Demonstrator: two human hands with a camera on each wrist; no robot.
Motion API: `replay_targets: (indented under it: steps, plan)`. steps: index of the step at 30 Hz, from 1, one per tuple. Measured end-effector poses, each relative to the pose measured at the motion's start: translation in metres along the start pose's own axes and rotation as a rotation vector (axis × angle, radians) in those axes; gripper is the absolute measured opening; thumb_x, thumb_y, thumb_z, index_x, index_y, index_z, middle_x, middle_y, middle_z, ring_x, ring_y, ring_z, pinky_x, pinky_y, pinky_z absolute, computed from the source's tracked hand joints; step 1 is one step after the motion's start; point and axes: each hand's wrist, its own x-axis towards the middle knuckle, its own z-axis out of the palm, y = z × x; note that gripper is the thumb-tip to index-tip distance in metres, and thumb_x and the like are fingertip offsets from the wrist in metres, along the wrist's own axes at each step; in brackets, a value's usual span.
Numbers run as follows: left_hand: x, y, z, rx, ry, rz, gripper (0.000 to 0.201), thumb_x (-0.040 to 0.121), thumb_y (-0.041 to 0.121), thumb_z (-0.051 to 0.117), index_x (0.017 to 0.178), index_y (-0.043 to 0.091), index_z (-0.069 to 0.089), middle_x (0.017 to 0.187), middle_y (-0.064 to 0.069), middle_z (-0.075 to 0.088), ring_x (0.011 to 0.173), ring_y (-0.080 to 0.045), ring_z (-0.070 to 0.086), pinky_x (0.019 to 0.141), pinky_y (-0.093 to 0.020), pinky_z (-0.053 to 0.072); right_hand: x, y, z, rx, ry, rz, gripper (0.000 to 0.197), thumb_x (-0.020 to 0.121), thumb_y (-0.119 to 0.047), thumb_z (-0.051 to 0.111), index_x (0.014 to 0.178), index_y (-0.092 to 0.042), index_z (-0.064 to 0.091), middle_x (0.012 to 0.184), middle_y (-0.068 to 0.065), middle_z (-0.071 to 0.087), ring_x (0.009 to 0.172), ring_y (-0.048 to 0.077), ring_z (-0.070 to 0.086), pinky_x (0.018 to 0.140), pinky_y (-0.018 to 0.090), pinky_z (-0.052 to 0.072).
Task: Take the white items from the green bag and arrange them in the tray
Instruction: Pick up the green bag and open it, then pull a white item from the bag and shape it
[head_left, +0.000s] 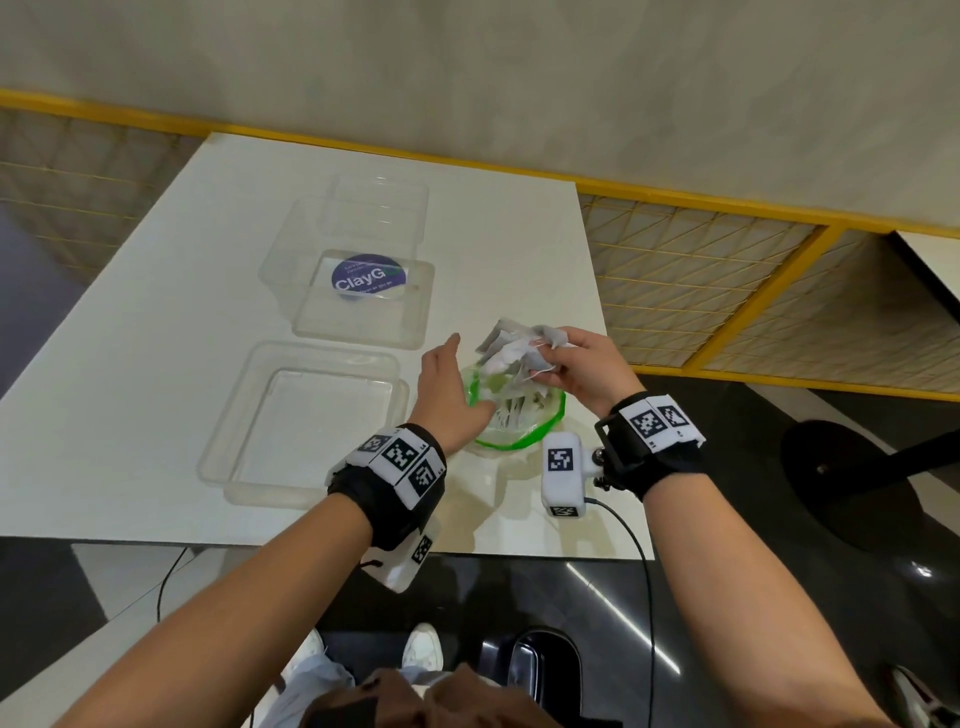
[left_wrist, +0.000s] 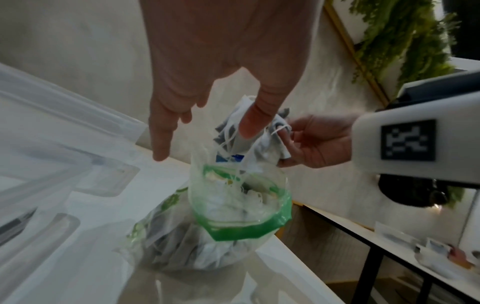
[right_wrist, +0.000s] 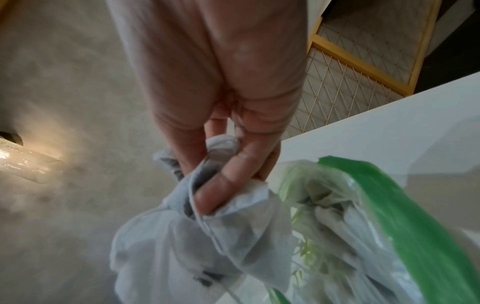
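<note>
The right hand (head_left: 582, 369) grips a crumpled bunch of white items (head_left: 514, 348) just above the green bag (head_left: 514, 415), whose mouth faces up near the table's (head_left: 156, 312) right edge; the left hand (head_left: 449, 392), fingers relaxed, touches the bag beside the tray (head_left: 249, 405)

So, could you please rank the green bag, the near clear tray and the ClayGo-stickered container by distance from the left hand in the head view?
1. green bag: touching the left hand, on its right.
2. near clear tray: just left.
3. ClayGo-stickered container: farther back, left.
</note>
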Motion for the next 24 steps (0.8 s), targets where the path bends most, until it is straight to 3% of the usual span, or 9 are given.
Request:
replay_targets:
  steps: [4, 8, 11, 14, 18, 21, 24]
  plan:
    - [-0.005, -0.005, 0.005, 0.025, -0.055, 0.025, 0.107, 0.077, 0.015, 0.072, 0.148, 0.015, -0.008, 0.152, -0.012, 0.009, 0.141, -0.023, 0.014, 0.109, -0.027, 0.019, -0.003, -0.005, -0.002, 0.011, 0.002, -0.032, 0.021, 0.086, 0.011, 0.048, 0.09, -0.004, 0.062, 0.083, 0.01, 0.061, 0.068, 0.016, 0.061, 0.058, 0.018, 0.055]
    - [0.0, -0.02, 0.015, 0.062, -0.125, -0.119, 0.114, 0.072, 0.015, 0.077, 0.148, 0.023, -0.008, 0.151, -0.014, 0.006, 0.138, -0.03, 0.023, 0.109, -0.033, 0.028, -0.006, -0.009, -0.003, 0.008, -0.009, -0.06, 0.02, 0.086, 0.009, 0.051, 0.088, -0.007, 0.063, 0.083, 0.01, 0.062, 0.066, 0.015, 0.062, 0.059, 0.019, 0.056]
    - [0.007, -0.027, 0.024, 0.167, -0.168, -0.131, 0.1, 0.079, 0.006, 0.069, 0.149, 0.022, -0.002, 0.151, -0.016, 0.007, 0.131, -0.034, 0.035, 0.105, -0.036, 0.037, -0.011, -0.012, -0.003, 0.002, -0.024, -0.076, 0.02, 0.085, 0.009, 0.053, 0.089, -0.008, 0.063, 0.082, 0.009, 0.063, 0.069, 0.016, 0.062, 0.06, 0.019, 0.056]
    - [0.017, -0.028, 0.031, 0.187, -0.131, -0.116, 0.083, 0.085, 0.0, 0.054, 0.149, 0.02, 0.005, 0.147, -0.017, 0.016, 0.116, -0.036, 0.049, 0.093, -0.034, 0.044, -0.016, -0.013, -0.005, -0.009, -0.021, -0.082, 0.023, 0.085, 0.009, 0.052, 0.087, -0.01, 0.064, 0.082, 0.008, 0.064, 0.069, 0.015, 0.063, 0.06, 0.019, 0.055]
    - [0.028, -0.022, 0.034, 0.154, -0.04, -0.041, 0.06, 0.087, -0.003, 0.044, 0.142, 0.015, 0.029, 0.134, -0.02, 0.032, 0.108, -0.037, 0.052, 0.084, -0.029, 0.04, -0.022, -0.006, -0.008, 0.003, -0.012, -0.072, 0.023, 0.086, 0.008, 0.051, 0.088, -0.011, 0.064, 0.084, 0.008, 0.064, 0.071, 0.015, 0.063, 0.059, 0.019, 0.055]
    - [0.032, -0.022, 0.037, 0.104, -0.006, -0.011, 0.06, 0.086, -0.004, 0.048, 0.141, 0.012, 0.031, 0.134, -0.022, 0.034, 0.116, -0.038, 0.048, 0.092, -0.031, 0.037, -0.025, -0.002, -0.007, -0.016, -0.023, -0.063, 0.023, 0.086, 0.008, 0.052, 0.09, -0.011, 0.065, 0.087, 0.01, 0.064, 0.075, 0.018, 0.063, 0.062, 0.02, 0.056]
    - [0.032, -0.024, 0.034, 0.044, -0.046, -0.059, 0.078, 0.082, -0.001, 0.057, 0.147, 0.013, 0.016, 0.144, -0.021, 0.025, 0.131, -0.033, 0.033, 0.104, -0.031, 0.028, -0.024, 0.0, -0.005, -0.035, -0.01, -0.052, 0.022, 0.086, 0.008, 0.051, 0.093, -0.008, 0.064, 0.089, 0.011, 0.063, 0.076, 0.019, 0.062, 0.061, 0.02, 0.056]
